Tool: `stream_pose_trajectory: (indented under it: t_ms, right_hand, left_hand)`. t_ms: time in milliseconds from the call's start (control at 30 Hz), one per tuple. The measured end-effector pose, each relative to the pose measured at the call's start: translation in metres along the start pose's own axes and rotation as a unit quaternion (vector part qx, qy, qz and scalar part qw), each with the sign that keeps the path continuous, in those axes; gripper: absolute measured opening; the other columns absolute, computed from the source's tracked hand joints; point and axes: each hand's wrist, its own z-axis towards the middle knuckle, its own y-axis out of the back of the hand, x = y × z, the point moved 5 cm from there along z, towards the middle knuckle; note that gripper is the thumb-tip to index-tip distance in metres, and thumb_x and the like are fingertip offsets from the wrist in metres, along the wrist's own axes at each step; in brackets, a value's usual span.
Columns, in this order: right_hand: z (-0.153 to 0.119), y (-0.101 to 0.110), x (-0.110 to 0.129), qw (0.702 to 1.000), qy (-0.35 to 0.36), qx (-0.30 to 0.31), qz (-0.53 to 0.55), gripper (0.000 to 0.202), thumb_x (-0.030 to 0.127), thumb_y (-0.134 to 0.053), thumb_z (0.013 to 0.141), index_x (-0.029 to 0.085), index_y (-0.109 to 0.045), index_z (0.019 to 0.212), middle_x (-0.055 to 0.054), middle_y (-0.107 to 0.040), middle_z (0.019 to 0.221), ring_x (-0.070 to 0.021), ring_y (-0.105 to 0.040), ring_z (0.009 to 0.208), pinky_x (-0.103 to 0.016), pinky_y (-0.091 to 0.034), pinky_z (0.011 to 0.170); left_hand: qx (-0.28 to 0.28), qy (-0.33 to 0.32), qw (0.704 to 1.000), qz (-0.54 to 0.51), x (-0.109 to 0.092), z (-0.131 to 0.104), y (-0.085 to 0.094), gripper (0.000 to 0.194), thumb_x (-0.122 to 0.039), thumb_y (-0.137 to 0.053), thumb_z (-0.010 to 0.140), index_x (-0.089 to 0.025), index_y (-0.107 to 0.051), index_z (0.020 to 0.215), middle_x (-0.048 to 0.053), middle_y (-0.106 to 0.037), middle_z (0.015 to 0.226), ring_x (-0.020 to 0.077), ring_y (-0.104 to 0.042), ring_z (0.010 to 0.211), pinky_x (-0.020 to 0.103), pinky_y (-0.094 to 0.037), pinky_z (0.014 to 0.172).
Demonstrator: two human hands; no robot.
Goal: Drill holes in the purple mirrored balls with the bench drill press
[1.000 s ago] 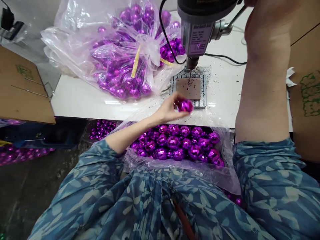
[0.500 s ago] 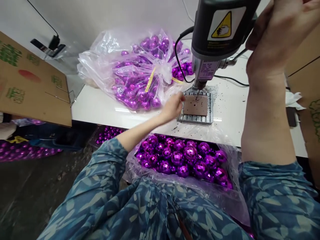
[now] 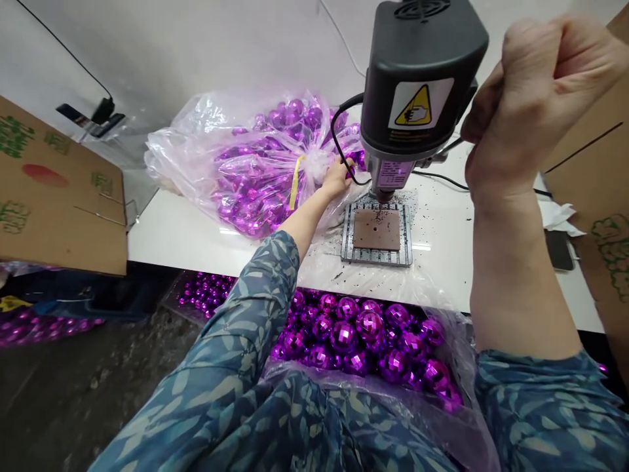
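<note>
- Just beside the knot of the tied plastic bag (image 3: 255, 170), my left hand (image 3: 337, 178) reaches out, its fingers bent at a purple ball (image 3: 350, 169); I cannot tell whether they grip it or only touch it.
- That ball lies at my left fingertips, behind and left of the slotted metal base (image 3: 407, 242), and well apart from my right hand (image 3: 545, 98).
- My right hand is clenched around the end of the lever (image 3: 449, 147), at the right side of the drill press (image 3: 422, 78).
- Between my forearms, the brown block (image 3: 376, 229) sits flat on the base under the drill, with dark shavings scattered around.
- Nearest my body, below the edge of the white table (image 3: 442, 275), faceted purple balls (image 3: 344, 334) fill a plastic-lined container, lower than both my hands.
- Around the tied bag's gathered plastic, I see a yellow tie (image 3: 296, 183).
</note>
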Motion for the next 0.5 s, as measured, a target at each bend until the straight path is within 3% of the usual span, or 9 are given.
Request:
stream_pose_trajectory:
  t_ms: [133,300,400,500]
  right_hand:
    - [0.003,0.001,-0.006,0.999,0.025,-0.002,0.046,0.061,0.005,-0.058,0.096,0.023,-0.016,0.054,0.003,-0.018,0.048,-0.0044,-0.028,0.045,-0.031,-0.009,0.054]
    - [0.007,0.002,-0.02,0.998,0.033,0.006,0.048,0.062,0.011,-0.056,0.099,0.026,-0.013,0.058,0.002,-0.014,0.052,-0.0069,-0.028,0.05,-0.034,-0.012,0.053]
    - [0.01,0.0,-0.021,0.999,0.031,0.001,0.013,0.058,0.008,-0.05,0.101,0.025,-0.014,0.059,0.002,-0.013,0.054,-0.0065,-0.029,0.052,-0.032,-0.018,0.054]
    - [0.011,-0.003,-0.018,1.0,0.004,0.0,-0.02,0.057,0.006,-0.052,0.101,0.024,-0.015,0.062,0.003,-0.012,0.056,-0.0047,-0.03,0.051,-0.03,-0.019,0.054]
  left_hand:
    - [-0.041,0.046,0.998,0.02,-0.02,-0.031,0.023,0.041,-0.008,-0.089,0.068,-0.021,-0.071,0.102,0.008,-0.069,0.109,0.0278,-0.068,0.113,0.046,-0.052,0.112]
    - [-0.026,0.14,0.982,-0.125,-0.054,-0.102,0.049,0.047,-0.041,-0.094,0.083,-0.023,-0.066,0.117,0.007,-0.077,0.103,0.0215,-0.076,0.097,0.038,-0.062,0.09]
    - [0.005,0.219,0.95,-0.223,-0.065,-0.144,0.049,0.047,-0.047,-0.095,0.083,-0.024,-0.066,0.112,0.007,-0.08,0.102,0.02,-0.078,0.092,0.037,-0.065,0.085]
    - [0.029,0.254,0.926,-0.278,-0.069,-0.17,0.035,0.048,-0.047,-0.097,0.079,-0.024,-0.066,0.107,0.004,-0.081,0.101,0.0172,-0.078,0.088,0.035,-0.065,0.085]
